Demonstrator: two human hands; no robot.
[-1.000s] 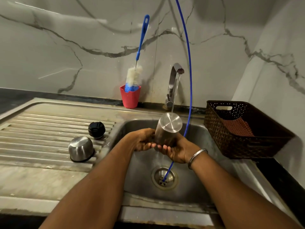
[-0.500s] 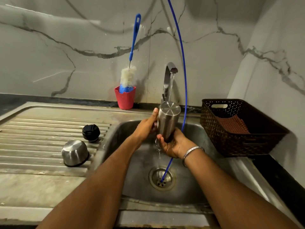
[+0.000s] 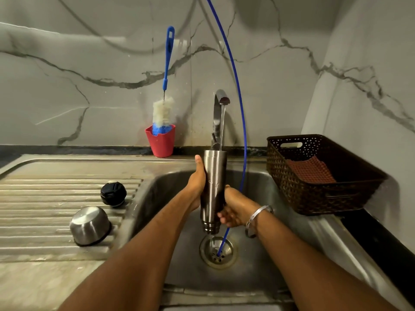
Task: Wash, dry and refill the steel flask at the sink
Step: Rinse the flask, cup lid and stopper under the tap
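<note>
The steel flask point(image 3: 213, 189) is held upside down over the sink basin point(image 3: 265, 254), its threaded mouth pointing at the drain point(image 3: 216, 251). Water runs from the tap point(image 3: 221, 102) onto its upturned base. My left hand point(image 3: 197, 182) lies along the flask's left side, thumb up near the base. My right hand point(image 3: 233, 209) grips it low near the mouth. The black stopper point(image 3: 113, 193) and the steel cup lid point(image 3: 89, 225) sit on the draining board.
A bottle brush point(image 3: 165, 108) stands in a red cup point(image 3: 160, 141) behind the sink. A thin blue hose point(image 3: 241, 122) hangs down into the drain. A brown woven basket point(image 3: 318, 176) with an orange cloth point(image 3: 311, 170) sits on the right counter.
The flask has been raised from low in the basin and stood more upright, its base now right under the tap's stream. My left hand slid up along its side.
</note>
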